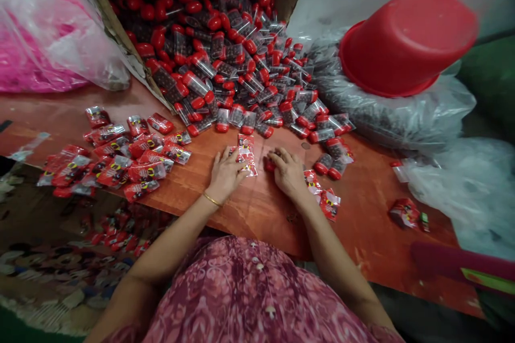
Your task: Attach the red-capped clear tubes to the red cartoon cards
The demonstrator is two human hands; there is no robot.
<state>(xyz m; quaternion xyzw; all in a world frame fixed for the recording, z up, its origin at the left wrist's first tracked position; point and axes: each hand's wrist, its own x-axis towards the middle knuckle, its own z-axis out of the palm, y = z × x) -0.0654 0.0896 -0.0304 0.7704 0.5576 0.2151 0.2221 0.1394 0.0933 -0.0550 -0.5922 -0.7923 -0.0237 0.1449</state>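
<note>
Flat red printed sleeves (pixel 246 143) lie on the table in front of me. My left hand (pixel 226 176) rests over their left side, fingers apart and thumb touching the print. To the right, my right hand (pixel 288 174) has its fingers curled around a small red-capped container (pixel 269 164), which they partly hide. Beside my right wrist are more printed sleeves (pixel 330 203). Clear containers with red ends and dark contents form a large pile (pixel 241 75) beyond both hands. At left lies a heap of containers wearing red printed sleeves (pixel 116 169).
The pile spills from a cardboard box (pixel 140 67) onto the reddish table (pixel 249 209). A red tub (pixel 406 43) sits upside down on a filled plastic bag (pixel 402 112). Pink items fill a clear bag (pixel 48 37) at left. Sleeved containers (pixel 118 230) also lie below the table's left edge.
</note>
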